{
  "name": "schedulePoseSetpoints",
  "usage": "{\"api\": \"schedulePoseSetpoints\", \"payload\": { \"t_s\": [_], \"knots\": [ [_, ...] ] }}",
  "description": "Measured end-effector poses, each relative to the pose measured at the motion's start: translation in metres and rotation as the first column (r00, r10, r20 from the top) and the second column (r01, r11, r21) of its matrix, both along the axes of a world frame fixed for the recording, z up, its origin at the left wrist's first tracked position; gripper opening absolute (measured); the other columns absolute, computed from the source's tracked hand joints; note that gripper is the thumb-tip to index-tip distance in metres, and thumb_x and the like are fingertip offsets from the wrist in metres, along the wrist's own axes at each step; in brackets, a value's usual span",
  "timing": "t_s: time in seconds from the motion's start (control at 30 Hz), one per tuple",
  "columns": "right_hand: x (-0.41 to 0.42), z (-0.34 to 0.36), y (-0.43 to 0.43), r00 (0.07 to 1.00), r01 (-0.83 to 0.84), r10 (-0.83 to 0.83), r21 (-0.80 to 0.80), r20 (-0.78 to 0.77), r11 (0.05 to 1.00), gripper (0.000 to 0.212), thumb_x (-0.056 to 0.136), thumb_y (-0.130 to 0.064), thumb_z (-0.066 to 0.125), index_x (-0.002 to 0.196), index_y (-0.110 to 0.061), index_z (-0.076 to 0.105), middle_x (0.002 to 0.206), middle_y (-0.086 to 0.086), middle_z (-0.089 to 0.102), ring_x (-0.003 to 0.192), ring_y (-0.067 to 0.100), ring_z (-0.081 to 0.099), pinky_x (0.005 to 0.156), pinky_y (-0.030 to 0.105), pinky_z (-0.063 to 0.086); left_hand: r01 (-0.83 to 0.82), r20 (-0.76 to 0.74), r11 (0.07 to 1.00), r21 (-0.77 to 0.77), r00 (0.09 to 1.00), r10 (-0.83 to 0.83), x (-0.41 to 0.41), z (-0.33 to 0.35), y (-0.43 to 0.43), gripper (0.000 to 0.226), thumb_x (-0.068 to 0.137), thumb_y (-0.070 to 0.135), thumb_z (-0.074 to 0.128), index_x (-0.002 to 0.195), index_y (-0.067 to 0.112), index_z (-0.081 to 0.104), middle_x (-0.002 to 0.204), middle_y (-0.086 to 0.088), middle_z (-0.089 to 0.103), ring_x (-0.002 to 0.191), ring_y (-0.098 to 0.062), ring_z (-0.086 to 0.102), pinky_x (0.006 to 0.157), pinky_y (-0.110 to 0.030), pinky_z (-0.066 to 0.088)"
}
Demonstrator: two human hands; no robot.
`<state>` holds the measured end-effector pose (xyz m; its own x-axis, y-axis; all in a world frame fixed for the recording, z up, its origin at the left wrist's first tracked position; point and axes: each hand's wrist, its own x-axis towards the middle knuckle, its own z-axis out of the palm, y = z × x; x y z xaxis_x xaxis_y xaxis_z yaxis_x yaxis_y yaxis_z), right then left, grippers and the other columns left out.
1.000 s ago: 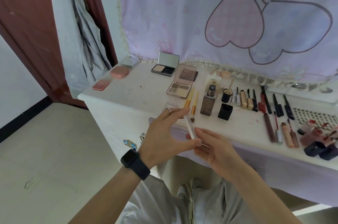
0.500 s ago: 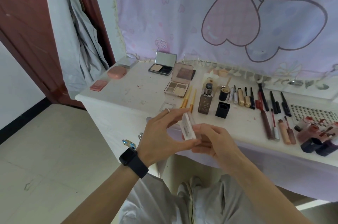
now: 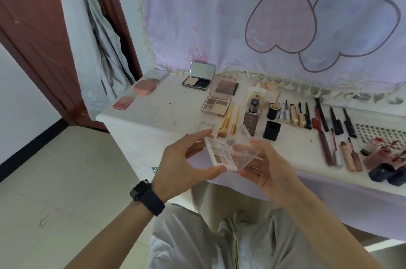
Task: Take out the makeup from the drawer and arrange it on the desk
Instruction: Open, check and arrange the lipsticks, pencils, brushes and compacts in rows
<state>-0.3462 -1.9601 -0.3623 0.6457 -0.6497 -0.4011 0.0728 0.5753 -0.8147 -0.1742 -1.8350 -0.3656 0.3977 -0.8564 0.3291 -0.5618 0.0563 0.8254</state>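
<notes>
A smooth, round pink case sits on the white, spotty desk. The left hand, with a black watch on its wrist, pinches one side of a flat square palette. It is clear hard plastic with little colour squares inside, and the right hand grips the other side, holding it in the air just in front of the desk.

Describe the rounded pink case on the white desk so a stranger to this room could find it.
Start at the white desk below the lilac heart-print curtain and go to the end by the reddish-brown door. There lies the rounded pink case; it is puffy and pebble-shaped, unlike the flat square pink compact in front of it.
</notes>
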Motion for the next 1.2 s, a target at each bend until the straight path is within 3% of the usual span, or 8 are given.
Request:
{"api": "schedulePoseSetpoints", "payload": {
  "t_s": [0.2, 0.4, 0.57, 0.83, 0.97, 1.07, 1.13, 1.2],
  "knots": [
    [0.006, -0.007, 0.003, 0.998, -0.009, 0.007, -0.028, -0.057, 1.0, 0.038, 0.092, -0.032, 0.062, 0.114, -0.001, 0.07, 0.101, 0.017, 0.076, 0.08, 0.024, 0.074, 0.068, 0.027, 0.061, 0.028, 0.293, 0.955, 0.294, 0.949, -0.118, 0.011, 0.01, -0.004, 0.088, 0.067, 0.054, 0.079, 0.145, 0.031, 0.046, 0.121, 0.019, 0.049, 0.109, 0.001, 0.052, 0.099, -0.023, 0.048],
    [0.011, -0.005, 0.006, 0.999, -0.036, 0.033, -0.112, -0.033, 0.993, 0.05, 0.075, -0.038, 0.068, 0.111, -0.004, 0.071, 0.103, 0.015, 0.076, 0.085, 0.024, 0.073, 0.077, 0.031, 0.059, -0.004, 0.503, 0.885, 0.466, 0.824, -0.261, 0.006, 0.021, -0.023, 0.087, 0.079, 0.049, 0.073, 0.153, 0.028, 0.033, 0.13, 0.009, 0.045, 0.115, -0.011, 0.044, 0.097, -0.026, 0.045],
    [0.012, -0.007, 0.005, 1.0, -0.014, 0.013, -0.095, -0.017, 0.995, 0.053, 0.073, -0.04, 0.066, 0.113, -0.005, 0.069, 0.106, 0.014, 0.076, 0.091, 0.028, 0.071, 0.084, 0.038, 0.056, -0.023, 0.492, 0.894, 0.447, 0.841, -0.225, 0.003, 0.019, -0.025, 0.085, 0.076, 0.049, 0.075, 0.15, 0.027, 0.039, 0.123, 0.01, 0.042, 0.101, -0.009, 0.048, 0.084, -0.021, 0.047],
    [0.022, -0.002, 0.007, 0.993, -0.119, 0.115, -0.154, -0.031, 0.981, 0.056, 0.078, -0.048, 0.064, 0.119, -0.01, 0.069, 0.11, 0.01, 0.076, 0.103, 0.028, 0.07, 0.082, 0.033, 0.058, -0.052, 0.424, 0.926, 0.374, 0.898, -0.121, 0.012, 0.013, -0.013, 0.082, 0.073, 0.049, 0.077, 0.146, 0.031, 0.043, 0.118, 0.02, 0.037, 0.101, -0.005, 0.05, 0.084, -0.02, 0.053],
    [0.039, -0.005, 0.011, 0.988, -0.14, 0.11, -0.311, -0.111, 0.94, 0.049, 0.087, -0.056, 0.053, 0.114, -0.02, 0.071, 0.107, -0.001, 0.077, 0.102, 0.021, 0.071, 0.088, 0.035, 0.055, -0.175, 0.343, 0.94, 0.294, 0.937, 0.067, 0.039, 0.018, -0.006, 0.082, 0.071, 0.047, 0.082, 0.143, 0.029, 0.049, 0.118, 0.015, 0.045, 0.104, -0.004, 0.053, 0.093, -0.019, 0.048],
    [0.055, -0.011, 0.016, 0.954, -0.214, 0.018, -0.64, -0.299, 0.738, 0.025, 0.099, -0.041, 0.058, 0.116, -0.027, 0.07, 0.109, -0.017, 0.071, 0.103, 0.002, 0.064, 0.095, 0.025, 0.051, -0.307, 0.139, 0.917, 0.254, 0.95, 0.279, 0.078, 0.027, -0.002, 0.075, 0.069, 0.045, 0.086, 0.136, 0.029, 0.056, 0.115, 0.011, 0.054, 0.103, -0.004, 0.059, 0.087, -0.017, 0.049],
    [0.07, -0.009, 0.024, 0.909, -0.343, -0.041, -0.802, -0.414, 0.488, 0.026, 0.101, -0.032, 0.055, 0.123, -0.025, 0.067, 0.118, -0.02, 0.065, 0.107, -0.003, 0.058, 0.092, 0.013, 0.043, -0.385, 0.066, 0.882, 0.273, 0.922, 0.382, 0.106, 0.033, -0.002, 0.073, 0.07, 0.046, 0.086, 0.134, 0.028, 0.057, 0.115, 0.009, 0.059, 0.102, -0.005, 0.06, 0.077, -0.013, 0.044],
    [0.094, -0.008, 0.032, 0.889, -0.425, -0.086, -0.881, -0.449, 0.206, 0.03, 0.103, -0.026, 0.048, 0.126, -0.017, 0.065, 0.13, -0.011, 0.061, 0.12, 0.006, 0.052, 0.098, 0.017, 0.037, -0.438, 0.071, 0.849, 0.294, 0.896, 0.438, 0.13, 0.038, -0.008, 0.074, 0.072, 0.044, 0.085, 0.136, 0.022, 0.056, 0.116, 0.009, 0.06, 0.102, -0.009, 0.059, 0.076, -0.017, 0.042]
  ]
}}
